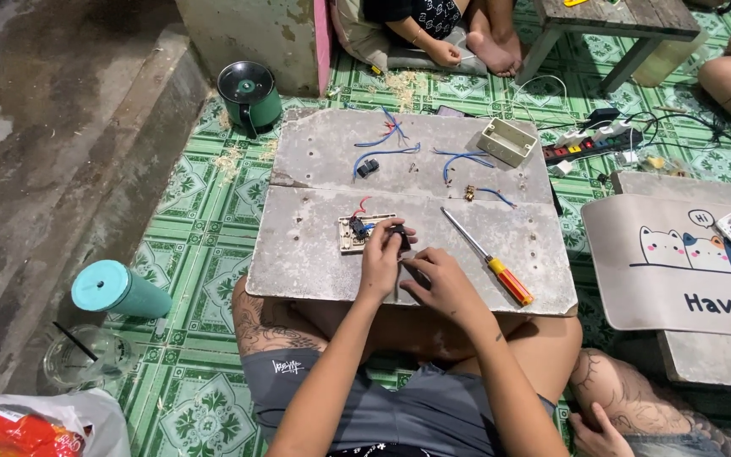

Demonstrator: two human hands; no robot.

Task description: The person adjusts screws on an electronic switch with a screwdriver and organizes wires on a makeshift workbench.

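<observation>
Single view only: head cam, worn by the seated person, pitched steeply down and forward over their own lap. It sits fairly near the grey board (323, 262) across their knees, with both forearms entering from the bottom edge. The frame is wide enough to catch the green patterned mat (196, 220), the concrete floor (35, 127) at left, and other people's legs at the top and right edges.

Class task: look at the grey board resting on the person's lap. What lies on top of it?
On the grey board: a switch plate, a screwdriver, blue wires, a cream box. The left hand and right hand cover a small dark part.
</observation>
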